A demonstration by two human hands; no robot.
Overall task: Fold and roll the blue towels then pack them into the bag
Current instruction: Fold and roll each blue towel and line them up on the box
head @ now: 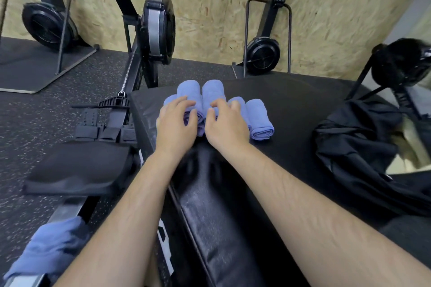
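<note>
Left hand [176, 121] and right hand [225, 126] grip rolled towels [259, 117]

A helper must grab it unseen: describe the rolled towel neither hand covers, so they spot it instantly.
On the black padded platform lies a row of rolled blue towels. Take the roll at its right end, nearest the black bag; it alone lies uncovered by the left hand and right hand.

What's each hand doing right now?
Left hand: curved over rolled blue cloth towels, grip unclear.
Right hand: same, touching those towels, grip unclear.
</note>
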